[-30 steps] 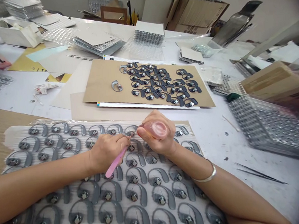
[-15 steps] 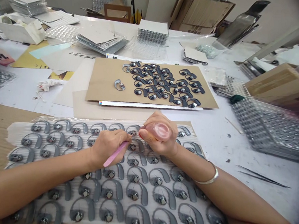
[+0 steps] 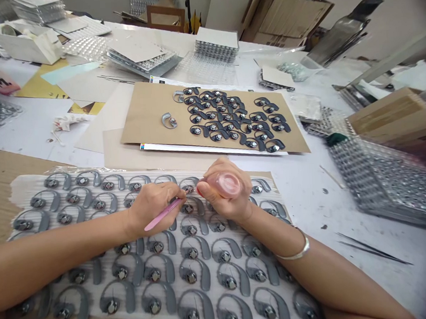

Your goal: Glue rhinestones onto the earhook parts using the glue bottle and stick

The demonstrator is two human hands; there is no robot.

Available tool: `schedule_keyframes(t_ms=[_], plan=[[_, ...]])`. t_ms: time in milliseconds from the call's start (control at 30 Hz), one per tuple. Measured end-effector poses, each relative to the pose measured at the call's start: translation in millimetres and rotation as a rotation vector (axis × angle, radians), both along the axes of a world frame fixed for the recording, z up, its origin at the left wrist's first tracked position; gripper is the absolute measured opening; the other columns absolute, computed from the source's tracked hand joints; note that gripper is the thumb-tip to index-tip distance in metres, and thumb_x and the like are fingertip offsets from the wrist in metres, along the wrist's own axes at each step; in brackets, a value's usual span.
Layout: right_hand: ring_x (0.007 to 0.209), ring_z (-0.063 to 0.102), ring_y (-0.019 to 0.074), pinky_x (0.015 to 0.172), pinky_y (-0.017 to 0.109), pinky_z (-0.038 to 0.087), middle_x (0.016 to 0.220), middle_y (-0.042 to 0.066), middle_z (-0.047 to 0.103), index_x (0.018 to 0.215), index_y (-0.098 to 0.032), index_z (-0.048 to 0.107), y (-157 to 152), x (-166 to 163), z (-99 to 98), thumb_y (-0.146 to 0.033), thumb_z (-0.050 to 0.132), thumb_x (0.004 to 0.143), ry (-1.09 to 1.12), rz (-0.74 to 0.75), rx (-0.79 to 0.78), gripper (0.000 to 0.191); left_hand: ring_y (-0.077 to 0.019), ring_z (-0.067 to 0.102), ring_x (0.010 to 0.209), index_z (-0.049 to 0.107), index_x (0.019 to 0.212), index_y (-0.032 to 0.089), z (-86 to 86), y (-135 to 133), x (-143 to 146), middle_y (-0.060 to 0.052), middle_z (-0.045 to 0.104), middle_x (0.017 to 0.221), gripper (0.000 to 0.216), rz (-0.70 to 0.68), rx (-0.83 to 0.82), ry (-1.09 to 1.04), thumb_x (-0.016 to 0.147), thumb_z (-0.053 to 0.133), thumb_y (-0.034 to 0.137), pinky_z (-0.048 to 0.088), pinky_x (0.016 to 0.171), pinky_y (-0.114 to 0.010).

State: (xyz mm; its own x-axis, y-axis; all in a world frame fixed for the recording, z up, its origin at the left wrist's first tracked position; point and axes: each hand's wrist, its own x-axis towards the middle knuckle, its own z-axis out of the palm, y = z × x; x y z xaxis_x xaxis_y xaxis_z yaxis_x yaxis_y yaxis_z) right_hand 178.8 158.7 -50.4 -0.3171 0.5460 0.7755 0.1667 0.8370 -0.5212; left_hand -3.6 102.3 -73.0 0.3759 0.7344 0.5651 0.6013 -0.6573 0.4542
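My left hand [image 3: 154, 209] is closed around a thin pink stick [image 3: 163, 215], its tip close to a grey ear-hook part [image 3: 188, 186] in the top row. My right hand [image 3: 224, 192] is closed on a small clear pink container [image 3: 227, 184], held just right of that part. Both hands rest over a white sheet [image 3: 20, 188] covered with several rows of grey ear-hook parts with metal centres. My right wrist wears a silver bangle [image 3: 294, 251].
A brown card [image 3: 145, 115] beyond carries several dark ear-hook parts and two lighter ones [image 3: 169, 121]. Clear blister trays [image 3: 383, 178] and a cardboard box [image 3: 390, 112] stand at right. Black tweezers [image 3: 370, 251] lie at right. Stacked trays and paper fill the back.
The pink stick's rear end has risen a little and the left hand has shifted slightly; the right hand holds still with the container.
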Motion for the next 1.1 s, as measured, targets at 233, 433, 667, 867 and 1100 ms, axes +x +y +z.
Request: schedule_keyframes(t_ms=[233,433,667,867,1100], plan=[[0.054,0.049,0.0132,0.052,0.031,0.043,0.06,0.001,0.058,0.071,-0.019,0.056,0.1,1.8,-1.5,-0.017,0.066,0.072,0.041,0.01,-0.036,0.01,-0.0152,0.069,0.067,0.056,0.083,0.014,-3.2,0.1,-0.2,-0.003,0.069,0.076,0.002,-0.001,-0.039,-0.04,0.082,0.057,0.013,0.055,0.062,-0.024],[0.054,0.05,0.013,0.052,0.03,0.043,0.061,0.001,0.058,0.072,-0.019,0.056,-0.1,0.1,-1.2,-0.016,0.066,0.072,0.026,0.023,-0.045,0.01,-0.0151,0.068,0.068,0.056,0.083,0.015,-3.4,0.8,-0.7,-0.003,0.069,0.076,0.005,-0.001,-0.054,-0.054,0.081,0.057,0.011,0.054,0.062,-0.023],[0.053,0.049,0.0124,0.051,0.029,0.043,0.06,0.0,0.058,0.072,-0.019,0.056,-0.2,-1.1,-0.2,-0.017,0.066,0.073,0.019,0.018,-0.026,0.01,-0.0135,0.067,0.066,0.056,0.081,0.016,-4.4,1.2,-0.3,-0.001,0.068,0.074,0.003,0.028,-0.094,-0.083,0.081,0.057,0.013,0.052,0.061,-0.022],[0.055,0.05,0.0131,0.052,0.029,0.043,0.06,0.001,0.058,0.072,-0.019,0.057,-1.4,-1.0,-0.9,-0.019,0.066,0.073,-0.002,0.015,-0.021,0.009,-0.0095,0.058,0.054,0.061,0.077,0.017,0.2,2.9,0.0,0.002,0.064,0.065,0.004,0.079,-0.215,-0.104,0.08,0.061,0.018,0.046,0.053,-0.019],[0.055,0.052,0.0142,0.052,0.03,0.044,0.061,0.001,0.06,0.072,-0.02,0.058,-2.2,-2.4,0.1,-0.022,0.066,0.075,-0.014,-0.005,-0.03,0.009,-0.0079,0.052,0.047,0.064,0.073,0.017,4.2,4.5,0.4,0.003,0.062,0.058,0.004,0.105,-0.338,-0.152,0.077,0.064,0.016,0.043,0.051,-0.019]])
